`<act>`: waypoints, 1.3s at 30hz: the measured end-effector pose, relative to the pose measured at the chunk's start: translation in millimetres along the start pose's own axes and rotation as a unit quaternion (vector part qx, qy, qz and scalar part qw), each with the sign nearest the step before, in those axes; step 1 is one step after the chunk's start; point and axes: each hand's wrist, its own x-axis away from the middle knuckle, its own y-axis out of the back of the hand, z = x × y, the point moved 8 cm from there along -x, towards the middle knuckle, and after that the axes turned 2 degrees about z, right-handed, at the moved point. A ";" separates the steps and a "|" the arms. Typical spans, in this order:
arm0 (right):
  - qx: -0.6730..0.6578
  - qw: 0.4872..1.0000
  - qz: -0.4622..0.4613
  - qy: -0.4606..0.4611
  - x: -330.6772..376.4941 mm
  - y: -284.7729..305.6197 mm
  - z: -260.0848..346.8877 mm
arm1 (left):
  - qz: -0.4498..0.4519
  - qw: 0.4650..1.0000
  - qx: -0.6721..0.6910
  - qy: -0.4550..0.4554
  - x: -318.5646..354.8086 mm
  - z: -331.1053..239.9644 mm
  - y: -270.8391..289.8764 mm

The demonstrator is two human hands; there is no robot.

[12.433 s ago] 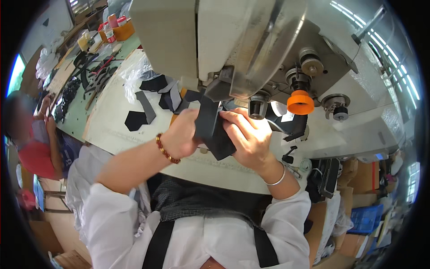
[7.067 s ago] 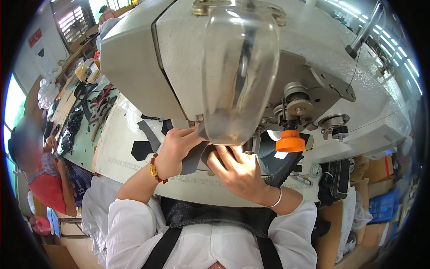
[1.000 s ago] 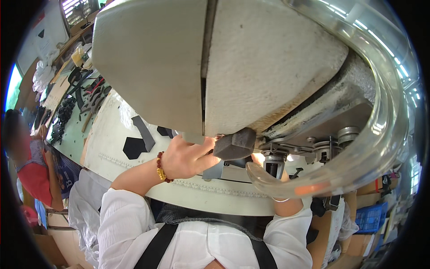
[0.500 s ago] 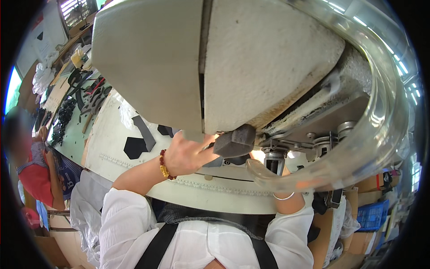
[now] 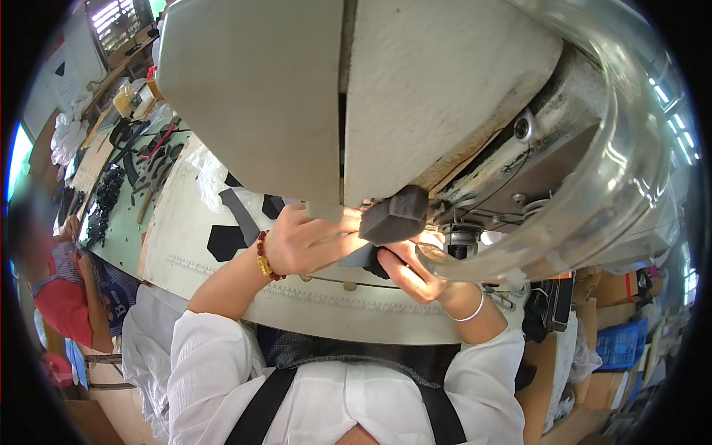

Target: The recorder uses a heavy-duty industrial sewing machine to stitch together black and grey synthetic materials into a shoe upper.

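A large off-white sewing machine head (image 5: 452,96) fills the upper middle and hides part of the work. My left hand (image 5: 300,243), with a beaded bracelet, reaches right beneath it. Its fingers come together toward a dark grey faceted block (image 5: 394,215), which hides their tips and whatever they hold. My right hand (image 5: 415,273), wearing a silver bangle, is just right of and below the block. Its fingers are curled and closed on the edge of a black piece of material (image 5: 377,265). A grey strip (image 5: 354,259) lies between the hands.
Black cut pieces (image 5: 225,242) and a grey strip (image 5: 239,213) lie left on the white tabletop (image 5: 182,230), with a printed ruler along it. A clear curved tube (image 5: 630,163) arcs at right. A person in red (image 5: 70,297) sits far left. A blue basket (image 5: 619,345) stands right.
My right hand, mostly hidden behind the tube and machine before, has come left and nearer into view beside the black piece. My left hand has shifted slightly left. The view has tilted a little.
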 end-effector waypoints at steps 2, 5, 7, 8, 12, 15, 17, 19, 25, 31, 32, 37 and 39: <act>0.021 1.000 -0.019 -0.013 -5.3 3.2 1.6 | 0.001 1.000 0.002 -0.014 -3.1 -3.6 4.1; 0.044 0.998 -0.030 -0.017 -7.1 1.8 3.4 | 0.020 0.999 -0.006 -0.035 -5.5 -8.6 6.4; 0.042 0.998 -0.041 -0.023 -6.9 2.3 3.0 | 0.017 0.999 -0.006 -0.046 -6.8 -11.1 8.6; 0.040 0.998 -0.041 -0.025 -7.2 2.2 2.9 | 0.016 0.998 -0.005 -0.052 -7.6 -12.2 9.0; 0.032 0.999 -0.031 -0.032 -10.7 2.7 1.8 | 0.008 0.998 -0.018 -0.067 -10.9 -18.6 9.5; 0.016 0.999 -0.020 -0.027 -8.5 2.1 0.7 | 0.011 0.998 -0.001 -0.067 -12.0 -20.9 9.2; 0.018 1.000 -0.020 -0.015 -0.6 1.4 0.2 | 0.022 0.998 -0.002 -0.060 -10.9 -21.7 8.1; 0.035 0.999 0.009 -0.009 12.0 -5.6 -1.6 | 0.091 0.990 -0.061 -0.089 -6.7 -26.9 -1.7; 0.034 0.963 0.202 -0.177 68.8 -21.7 -41.0 | 0.095 0.992 -0.059 -0.063 -1.6 -31.2 -5.6; 0.021 0.959 0.196 -0.206 77.8 -14.6 -48.6 | 0.092 0.996 -0.013 0.002 -11.9 -30.9 -4.1; 0.018 0.959 0.194 -0.207 76.5 -15.3 -48.0 | 0.093 0.996 -0.012 0.006 -14.0 -31.1 -3.0; 0.017 0.958 0.190 -0.216 73.8 -16.6 -42.6 | 0.117 0.993 -0.029 0.002 -18.3 -31.6 -0.1; 0.017 0.957 0.190 -0.219 74.1 -15.4 -41.9 | 0.109 0.993 -0.040 0.001 -17.8 -31.4 -1.4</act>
